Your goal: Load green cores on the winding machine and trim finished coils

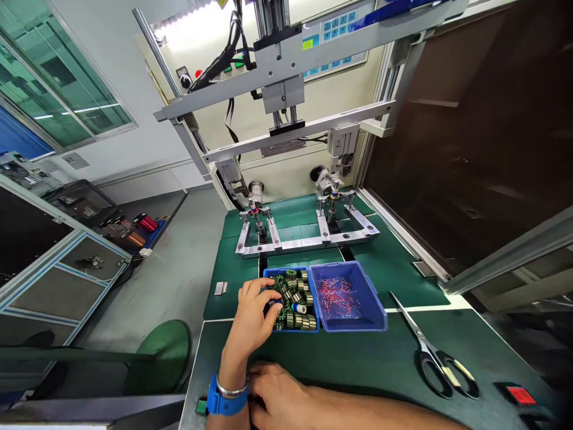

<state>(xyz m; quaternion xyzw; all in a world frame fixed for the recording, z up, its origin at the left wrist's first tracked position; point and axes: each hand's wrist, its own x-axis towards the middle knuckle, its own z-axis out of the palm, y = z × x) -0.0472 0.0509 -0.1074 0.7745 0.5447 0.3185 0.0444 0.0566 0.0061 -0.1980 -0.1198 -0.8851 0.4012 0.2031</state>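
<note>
My left hand (254, 312), with a metal bracelet and a blue wristband (227, 396) below it, reaches over the left side of a blue bin (318, 322). Its thumb and forefinger curl toward each other around something small and dark that I cannot make out. Several small green-and-metal motor cores (308, 298) fill this bin, and a blue-and-white cylinder (299, 308) lies among them. My right hand (278, 396) rests low at the bench edge, just right of the left wrist. Its fingertips are partly hidden behind that wrist.
A second blue bin (376, 316) holds red wire pieces (338, 297). Black-handled scissors (432, 352) lie to the right. Behind the bins stands a metal fixture frame (304, 243) with two posts, under a machine crossbar (299, 137). A green stool (165, 355) is at left.
</note>
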